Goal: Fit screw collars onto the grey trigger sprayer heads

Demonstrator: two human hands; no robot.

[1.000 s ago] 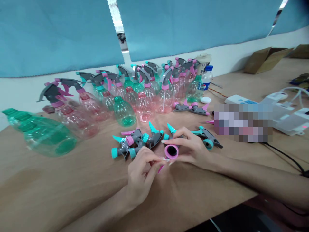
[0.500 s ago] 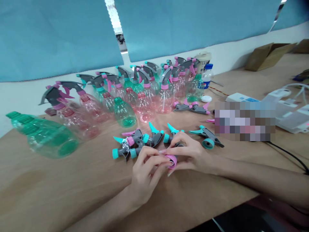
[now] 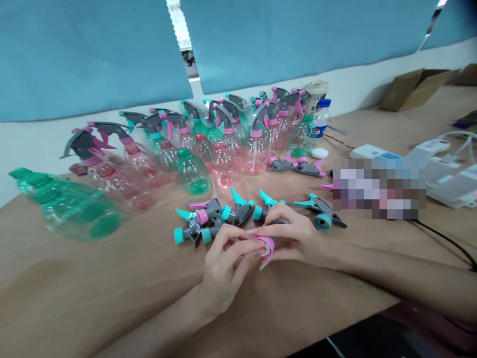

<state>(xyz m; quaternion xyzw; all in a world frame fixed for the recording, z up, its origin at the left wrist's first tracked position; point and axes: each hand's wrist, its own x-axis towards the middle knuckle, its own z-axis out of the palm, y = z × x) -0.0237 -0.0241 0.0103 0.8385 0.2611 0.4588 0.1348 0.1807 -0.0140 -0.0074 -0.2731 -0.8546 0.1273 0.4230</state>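
Head view: at the lower centre of the frame, the right hand (image 3: 300, 237) grips a pink-collared spray head (image 3: 272, 244) between thumb and fingers, while the left hand (image 3: 223, 266) has its fingertips drawn together at the collar's mouth; whether they pinch something small there, I cannot tell. The hands hide most of this spray head. Just beyond, loose teal-collared spray heads (image 3: 237, 214) lie on the brown table (image 3: 112, 278), some partly covered by fingers. Past them, pink bottles (image 3: 226, 171) and green bottles (image 3: 194, 174), many topped with sprayers, crowd the middle; more green ones lean at left. Towards the upper right, a blue-capped drink bottle (image 3: 322, 118) bears a Pepsi logo, beside a pale cup (image 3: 316, 93) lettered roughly "IAM". A pixelated patch blocks part of the right side, below an open cardboard box (image 3: 406, 93).
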